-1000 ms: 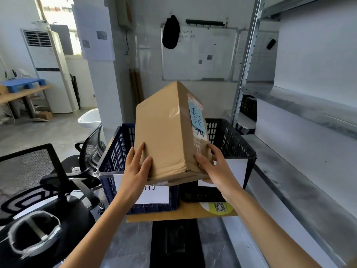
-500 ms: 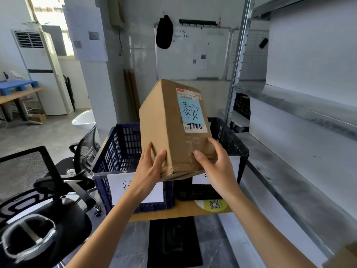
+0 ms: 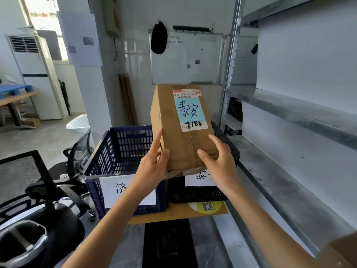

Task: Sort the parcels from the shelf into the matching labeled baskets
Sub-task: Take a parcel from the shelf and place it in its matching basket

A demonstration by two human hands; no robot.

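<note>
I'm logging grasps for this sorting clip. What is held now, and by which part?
A cardboard parcel, held by both hands at its lower end: left hand on the lower left edge, right hand on the lower right corner.

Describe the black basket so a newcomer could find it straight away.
Start at the metal shelf on the right; beside it a wooden board carries two baskets. The black basket is nearest the shelf, partly behind the held parcel. Unlike the blue basket, its label starts with 泰.

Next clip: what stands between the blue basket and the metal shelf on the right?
The black basket stands between the blue basket and the metal shelf in the head view; the held parcel and right hand cover much of it.
</note>
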